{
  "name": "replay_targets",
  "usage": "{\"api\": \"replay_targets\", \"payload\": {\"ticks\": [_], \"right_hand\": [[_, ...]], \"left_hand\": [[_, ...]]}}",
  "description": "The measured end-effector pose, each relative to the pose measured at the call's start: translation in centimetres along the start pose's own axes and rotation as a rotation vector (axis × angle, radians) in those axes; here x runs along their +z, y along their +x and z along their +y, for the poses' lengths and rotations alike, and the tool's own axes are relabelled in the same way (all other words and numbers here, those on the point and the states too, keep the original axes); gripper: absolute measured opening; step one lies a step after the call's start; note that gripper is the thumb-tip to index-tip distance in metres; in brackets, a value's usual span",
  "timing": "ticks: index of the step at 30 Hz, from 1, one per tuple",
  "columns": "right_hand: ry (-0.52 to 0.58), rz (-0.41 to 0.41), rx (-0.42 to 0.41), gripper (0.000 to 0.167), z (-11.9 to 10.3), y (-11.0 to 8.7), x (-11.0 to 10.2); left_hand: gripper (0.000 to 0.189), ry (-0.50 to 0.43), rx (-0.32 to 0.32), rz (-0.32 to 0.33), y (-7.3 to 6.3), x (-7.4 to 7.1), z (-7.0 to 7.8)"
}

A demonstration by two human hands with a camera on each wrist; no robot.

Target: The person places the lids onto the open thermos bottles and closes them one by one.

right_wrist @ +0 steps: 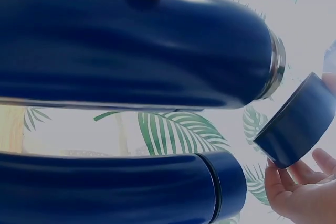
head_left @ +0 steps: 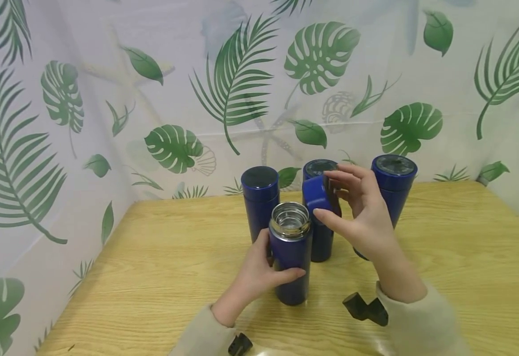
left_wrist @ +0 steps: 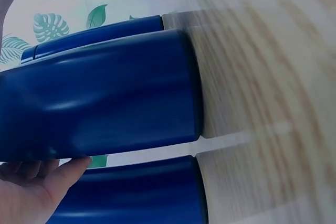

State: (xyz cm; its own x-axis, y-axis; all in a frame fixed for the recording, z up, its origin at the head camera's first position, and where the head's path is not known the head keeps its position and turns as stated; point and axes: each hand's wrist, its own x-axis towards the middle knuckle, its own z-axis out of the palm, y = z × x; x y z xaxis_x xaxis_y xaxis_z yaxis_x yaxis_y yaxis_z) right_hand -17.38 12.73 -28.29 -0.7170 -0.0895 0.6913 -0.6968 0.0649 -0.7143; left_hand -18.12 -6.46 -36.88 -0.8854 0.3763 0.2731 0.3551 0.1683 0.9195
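A dark blue thermos flask (head_left: 291,259) stands upright on the table, its steel mouth (head_left: 290,217) uncovered. My left hand (head_left: 257,272) grips its body from the left, thumb across the front; the left wrist view shows the flask's base (left_wrist: 191,82) near the tabletop. My right hand (head_left: 366,217) pinches a blue lid (head_left: 316,193) between thumb and fingers. Tilted on its side, the lid hangs just right of the mouth and apart from it. In the right wrist view a gap shows between the lid (right_wrist: 299,124) and the steel neck (right_wrist: 277,66).
Behind stand three more lidded blue flasks: one at left (head_left: 259,198), one in the middle (head_left: 321,242) partly hidden by the lid, one at right (head_left: 393,185) partly behind my right hand. A leaf-patterned cloth (head_left: 241,99) hangs behind the wooden table (head_left: 174,257).
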Motion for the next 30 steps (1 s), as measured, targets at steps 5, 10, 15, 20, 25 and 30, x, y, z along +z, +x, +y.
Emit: {"api": "replay_targets", "payload": {"ticks": [5,10,15,20,25,30], "right_hand": [[-0.062,0.003,-0.025,0.059,-0.1,-0.1,0.6],[-0.051,-0.022,-0.085,0.056,-0.2,-0.1,1.1],[-0.031,-0.045,-0.095,0.054,-0.3,-0.4,1.7],[-0.036,-0.078,-0.101,0.051,-0.1,-0.7,2.5],[-0.066,-0.091,-0.136,0.049,0.2,-0.9,3.0],[-0.166,-0.098,-0.159,0.047,0.3,-1.0,3.0]], "left_hand": [[0.068,-0.001,0.014,-0.034,-0.6,0.2,1.9],[0.068,0.006,0.036,-0.051,-1.0,0.5,3.0],[0.068,0.006,0.047,-0.053,-1.1,0.6,3.1],[0.068,-0.003,0.072,-0.060,-1.1,0.7,3.0],[0.068,0.003,0.093,-0.071,-1.2,0.6,2.9],[0.070,-0.013,0.106,-0.093,-1.0,0.6,2.7]]}}
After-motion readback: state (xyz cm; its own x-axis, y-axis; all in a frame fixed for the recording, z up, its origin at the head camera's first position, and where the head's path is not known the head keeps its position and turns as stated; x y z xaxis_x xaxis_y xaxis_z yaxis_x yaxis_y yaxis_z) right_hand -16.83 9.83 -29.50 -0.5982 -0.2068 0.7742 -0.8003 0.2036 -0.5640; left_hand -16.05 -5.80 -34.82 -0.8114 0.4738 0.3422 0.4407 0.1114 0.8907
